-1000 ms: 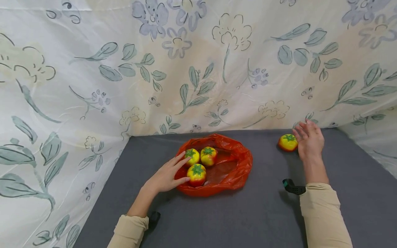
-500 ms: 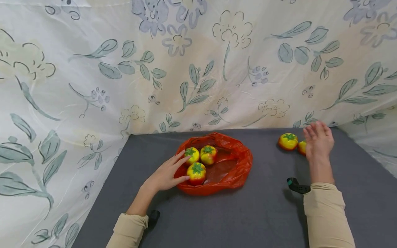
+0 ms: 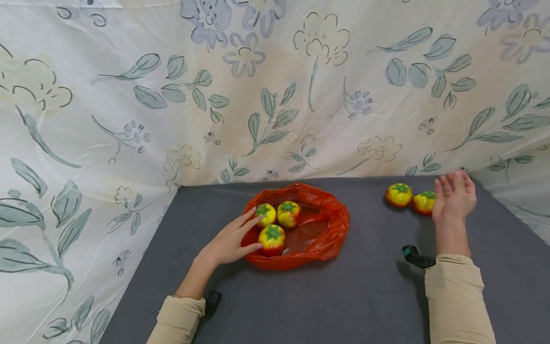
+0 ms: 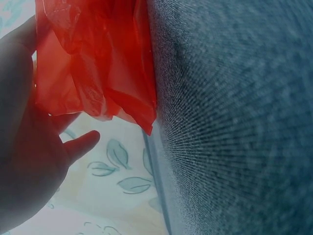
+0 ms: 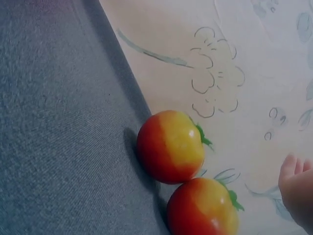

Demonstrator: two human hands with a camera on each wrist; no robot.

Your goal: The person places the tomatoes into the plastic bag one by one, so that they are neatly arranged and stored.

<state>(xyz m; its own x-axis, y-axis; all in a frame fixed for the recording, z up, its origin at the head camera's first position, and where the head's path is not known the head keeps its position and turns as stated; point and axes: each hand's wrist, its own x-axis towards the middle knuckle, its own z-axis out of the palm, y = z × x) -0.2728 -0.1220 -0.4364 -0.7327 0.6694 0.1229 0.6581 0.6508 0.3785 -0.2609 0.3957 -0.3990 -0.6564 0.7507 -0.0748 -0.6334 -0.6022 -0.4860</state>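
Note:
An opened red plastic bag (image 3: 318, 248) sits on the dark cloth with three red-and-yellow, tomato-like fruits (image 3: 272, 240) in its left part. My left hand (image 3: 227, 243) rests at the bag's left rim, its fingers spread and fairly straight beside the fruits. In the left wrist view, the bag's red side (image 4: 98, 58) hangs alongside the hand. At the back right, two more such fruits, a left one (image 3: 398, 195) and a right one (image 3: 424, 203), stand side by side, touching in the right wrist view. My right hand (image 3: 455, 200), holding nothing, is just right of them, fingers relaxed.
Dark grey cloth (image 3: 326, 306) covers the table. A floral curtain (image 3: 275, 95) hangs behind it and along both sides. Black wrist-worn devices jut from both sleeves, the right one (image 3: 417, 258) over the cloth.
My right hand has moved right, away from the two fruits, so the right-hand fruit, hidden at first, now shows. The left hand and the bag stay nearly still.

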